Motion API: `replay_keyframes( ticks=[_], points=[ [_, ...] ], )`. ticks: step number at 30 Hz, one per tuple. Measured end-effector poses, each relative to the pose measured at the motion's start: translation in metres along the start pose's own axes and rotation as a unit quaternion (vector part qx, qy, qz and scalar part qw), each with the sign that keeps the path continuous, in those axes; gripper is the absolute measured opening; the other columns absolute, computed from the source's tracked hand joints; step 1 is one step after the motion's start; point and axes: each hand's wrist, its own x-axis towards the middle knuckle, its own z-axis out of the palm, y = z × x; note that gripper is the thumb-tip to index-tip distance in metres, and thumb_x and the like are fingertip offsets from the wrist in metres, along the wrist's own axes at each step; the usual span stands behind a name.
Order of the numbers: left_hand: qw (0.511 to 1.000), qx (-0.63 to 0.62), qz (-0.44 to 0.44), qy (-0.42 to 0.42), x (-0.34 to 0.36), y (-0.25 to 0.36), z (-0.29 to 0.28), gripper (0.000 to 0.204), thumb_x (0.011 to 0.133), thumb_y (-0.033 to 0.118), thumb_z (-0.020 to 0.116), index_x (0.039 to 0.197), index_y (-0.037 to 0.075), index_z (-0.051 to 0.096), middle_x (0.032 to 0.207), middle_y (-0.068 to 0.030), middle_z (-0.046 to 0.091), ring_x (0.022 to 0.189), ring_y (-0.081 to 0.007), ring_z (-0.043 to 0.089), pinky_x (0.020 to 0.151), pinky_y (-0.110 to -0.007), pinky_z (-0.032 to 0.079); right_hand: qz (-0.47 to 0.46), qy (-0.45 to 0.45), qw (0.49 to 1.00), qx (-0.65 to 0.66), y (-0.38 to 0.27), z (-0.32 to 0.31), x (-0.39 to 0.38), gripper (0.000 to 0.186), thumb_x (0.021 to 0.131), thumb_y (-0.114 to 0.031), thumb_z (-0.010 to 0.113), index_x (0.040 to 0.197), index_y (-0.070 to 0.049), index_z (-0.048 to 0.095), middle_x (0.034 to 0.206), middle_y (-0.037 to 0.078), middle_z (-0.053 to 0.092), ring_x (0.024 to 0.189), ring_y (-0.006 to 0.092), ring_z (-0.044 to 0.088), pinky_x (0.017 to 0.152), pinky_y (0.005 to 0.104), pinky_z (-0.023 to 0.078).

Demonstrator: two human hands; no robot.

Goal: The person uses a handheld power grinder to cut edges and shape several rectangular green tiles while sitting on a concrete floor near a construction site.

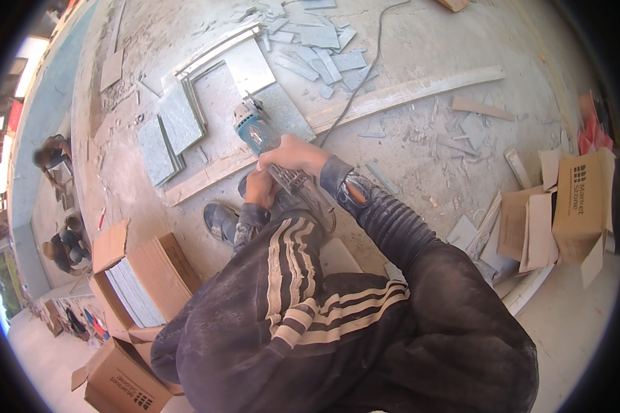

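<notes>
A teal and grey angle grinder points away from me, its metal head and guard over the edge of a grey stone tile on the floor. My right hand is wrapped over the middle of its body. Lower and to the left, my left hand is closed against the grinder's rear part; some of its fingers are hidden. A thin black cord runs across the floor beyond my right hand. Left of the grinder lie stacked grey tiles.
A long wooden batten crosses the floor. Broken tile pieces are scattered at the far side. An open carton with tiles stands left, another carton right. Two people crouch at the far left.
</notes>
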Motion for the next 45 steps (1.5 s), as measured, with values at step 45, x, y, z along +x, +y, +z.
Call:
replay_keyframes(
  ticks=[45],
  points=[
    [0.998,0.016,0.000,-0.055,0.024,-0.018,-0.025,0.020,0.098,0.011,0.055,0.114,0.000,0.062,0.099,-0.0060,0.066,0.079,-0.0167,0.065,0.071,-0.030,0.057,-0.006,0.001,0.994,0.109,0.028,-0.002,-0.077,0.033,0.074,-0.019,0.076,0.097,0.004,0.069,0.085,0.008,0.068,0.073,0.0139,0.063,0.066,0.0283,0.050]
  ],
)
